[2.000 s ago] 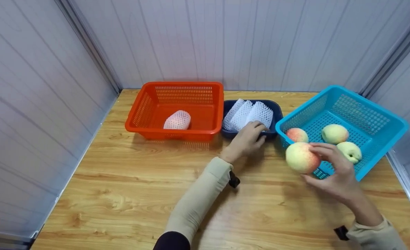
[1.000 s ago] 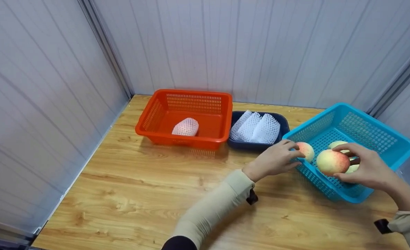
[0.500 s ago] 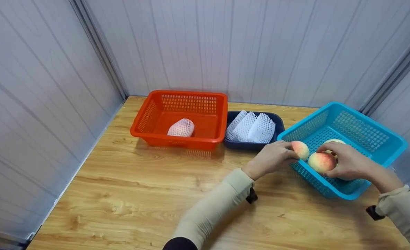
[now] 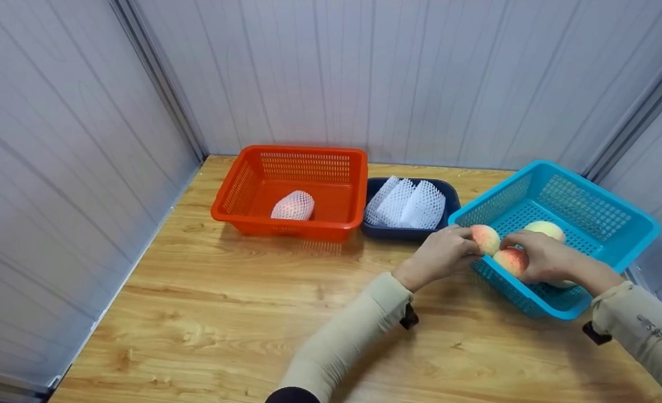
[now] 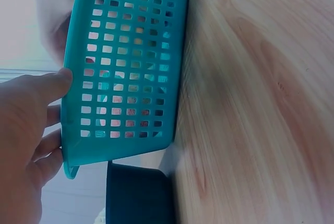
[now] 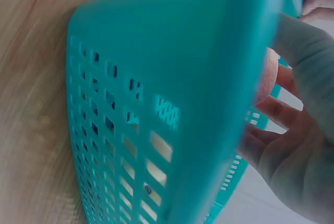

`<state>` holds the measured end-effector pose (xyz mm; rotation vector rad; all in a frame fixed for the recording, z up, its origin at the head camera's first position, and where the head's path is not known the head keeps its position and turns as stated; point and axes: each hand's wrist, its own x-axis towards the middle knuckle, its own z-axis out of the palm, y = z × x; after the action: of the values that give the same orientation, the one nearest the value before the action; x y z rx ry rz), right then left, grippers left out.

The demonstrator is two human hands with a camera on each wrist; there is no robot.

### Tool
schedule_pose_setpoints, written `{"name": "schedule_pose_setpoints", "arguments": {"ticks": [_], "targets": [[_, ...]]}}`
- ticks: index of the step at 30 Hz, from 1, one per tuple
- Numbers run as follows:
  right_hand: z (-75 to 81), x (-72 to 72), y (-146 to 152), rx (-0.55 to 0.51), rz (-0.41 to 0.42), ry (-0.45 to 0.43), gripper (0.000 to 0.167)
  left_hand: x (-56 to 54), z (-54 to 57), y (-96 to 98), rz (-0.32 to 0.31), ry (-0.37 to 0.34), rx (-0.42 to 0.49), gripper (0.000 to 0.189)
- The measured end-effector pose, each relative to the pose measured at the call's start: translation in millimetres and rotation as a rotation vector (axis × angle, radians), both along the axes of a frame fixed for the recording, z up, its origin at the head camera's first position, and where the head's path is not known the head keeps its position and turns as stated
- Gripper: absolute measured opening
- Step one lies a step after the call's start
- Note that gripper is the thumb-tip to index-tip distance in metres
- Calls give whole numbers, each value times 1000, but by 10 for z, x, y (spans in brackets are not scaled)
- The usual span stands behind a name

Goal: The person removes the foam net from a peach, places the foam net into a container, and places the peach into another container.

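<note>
My left hand (image 4: 440,254) pinches the near-left rim of the blue basket (image 4: 594,285). In the left wrist view its thumb lies on the outer side and the fingers reach over the rim. Inside that basket my right hand (image 4: 549,258) holds a red-and-yellow peach (image 4: 510,261) low, close to the left wall. Another peach (image 4: 485,239) sits at the left corner beside my left fingertips. A paler peach (image 4: 545,230) lies behind the right hand, and one more (image 4: 562,284) is mostly hidden under it. The right wrist view shows fingers around the held peach (image 6: 269,77).
An orange basket (image 4: 289,226) at the back left holds one peach in a foam net (image 4: 294,205). Between the baskets, a dark blue tray (image 4: 384,233) carries several white foam nets (image 4: 423,207). All stand on a wooden table (image 4: 224,313) with panel walls around it.
My left hand has gone from the dark tray to the blue basket's rim. My right hand has lowered its peach from above the basket down into it.
</note>
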<state>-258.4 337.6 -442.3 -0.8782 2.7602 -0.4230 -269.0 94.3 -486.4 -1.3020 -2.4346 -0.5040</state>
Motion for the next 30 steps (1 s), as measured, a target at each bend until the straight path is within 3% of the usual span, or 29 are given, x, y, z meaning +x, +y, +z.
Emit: {"name": "schedule_pose_setpoints", "arguments": {"ticks": [17,30], "targets": [[-127,-19,-27,70,-37,-17,51,19,-6,-5,31,-6,21,19],[-45,59,26,26,-118,-73,57,22,-30,0,21,-14,58,19]]}}
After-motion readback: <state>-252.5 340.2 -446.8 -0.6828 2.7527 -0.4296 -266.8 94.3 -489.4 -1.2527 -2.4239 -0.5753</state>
